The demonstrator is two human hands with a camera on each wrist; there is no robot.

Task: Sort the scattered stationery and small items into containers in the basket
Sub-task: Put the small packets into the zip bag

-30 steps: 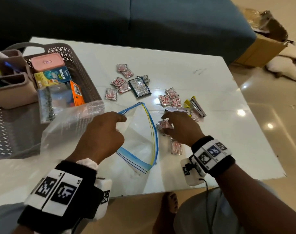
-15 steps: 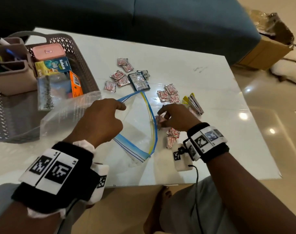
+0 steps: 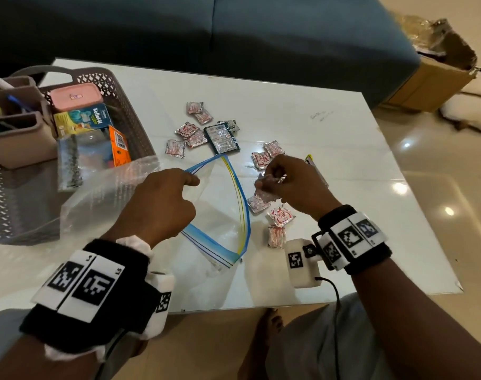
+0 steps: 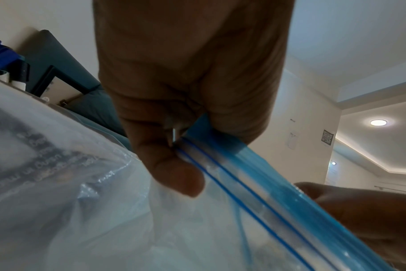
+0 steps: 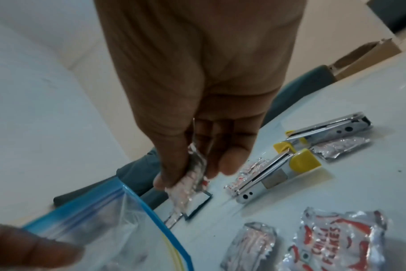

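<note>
A clear zip bag with a blue seal lies open on the white table. My left hand pinches the bag's upper rim and holds its mouth up. My right hand pinches a silver and red chilli flakes sachet just to the right of the bag's mouth. Several more sachets lie by that hand, and others sit farther back. A dark sachet lies among them.
A grey lattice basket at the left holds a pink box, beige pen holders, cartons and a packet. Silver and yellow staplers lie behind my right hand. A blue sofa and a cardboard box stand beyond the table.
My right hand has lifted a sachet off the table and brought it left, up to the bag's mouth. My left hand keeps pinching the rim.
</note>
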